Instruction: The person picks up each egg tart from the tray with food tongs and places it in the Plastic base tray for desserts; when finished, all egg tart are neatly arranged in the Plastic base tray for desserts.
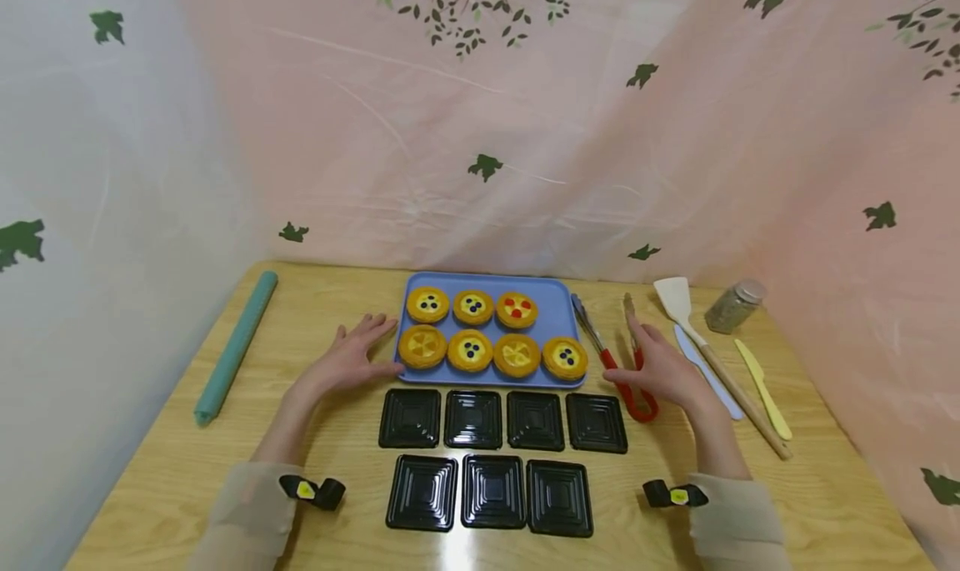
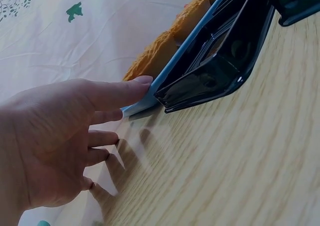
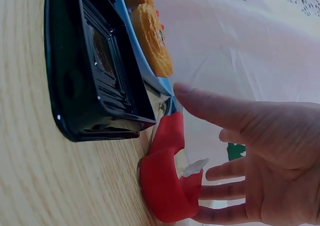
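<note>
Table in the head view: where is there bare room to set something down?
Bare wood lies between the teal roll and the left hand, and between the front black trays and the right sleeve. The blue tray has a gap right of the red-topped tart. Crowded: the right side, with tongs, spatula, two knives and jar.

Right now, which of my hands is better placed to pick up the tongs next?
Probably your right hand: it's right by the tongs, fingers open, while your left hand is at the opposite end of the tray.
</note>
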`<state>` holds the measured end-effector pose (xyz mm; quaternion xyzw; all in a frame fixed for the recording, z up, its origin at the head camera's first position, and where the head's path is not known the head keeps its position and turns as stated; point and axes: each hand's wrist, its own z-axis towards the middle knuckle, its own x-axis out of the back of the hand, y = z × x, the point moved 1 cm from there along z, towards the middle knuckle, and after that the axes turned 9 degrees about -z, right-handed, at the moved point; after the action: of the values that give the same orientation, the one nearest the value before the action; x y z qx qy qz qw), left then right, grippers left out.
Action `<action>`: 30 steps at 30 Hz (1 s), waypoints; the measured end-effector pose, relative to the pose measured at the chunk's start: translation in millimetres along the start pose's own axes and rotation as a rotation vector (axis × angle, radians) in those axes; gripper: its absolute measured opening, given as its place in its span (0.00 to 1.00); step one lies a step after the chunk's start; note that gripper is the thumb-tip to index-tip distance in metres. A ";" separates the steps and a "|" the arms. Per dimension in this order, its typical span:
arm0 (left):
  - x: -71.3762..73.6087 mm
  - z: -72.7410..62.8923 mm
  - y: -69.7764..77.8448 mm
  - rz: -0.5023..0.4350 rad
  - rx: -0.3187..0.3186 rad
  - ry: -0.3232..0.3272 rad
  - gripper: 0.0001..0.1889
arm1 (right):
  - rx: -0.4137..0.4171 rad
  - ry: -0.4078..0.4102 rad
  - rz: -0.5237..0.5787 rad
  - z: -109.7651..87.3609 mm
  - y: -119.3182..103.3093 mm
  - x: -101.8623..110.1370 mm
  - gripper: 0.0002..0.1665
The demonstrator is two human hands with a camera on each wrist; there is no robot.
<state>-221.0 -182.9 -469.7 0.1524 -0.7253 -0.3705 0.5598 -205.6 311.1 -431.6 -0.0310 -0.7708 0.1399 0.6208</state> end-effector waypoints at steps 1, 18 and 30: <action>0.3 0.1 0.0 0.002 0.000 -0.001 0.46 | -0.002 -0.005 -0.001 -0.3 -0.4 -0.5 0.71; -0.2 -1.4 2.3 0.010 -0.016 -0.031 0.43 | 0.011 -0.012 -0.041 0.8 -0.7 -4.2 0.74; 0.0 1.6 -0.4 0.015 -0.001 -0.040 0.44 | 0.012 -0.031 0.003 3.7 0.2 -5.2 0.74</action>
<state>-222.5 -182.6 -470.2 0.1390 -0.7373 -0.3698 0.5481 -208.0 309.5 -437.3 -0.0263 -0.7794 0.1459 0.6087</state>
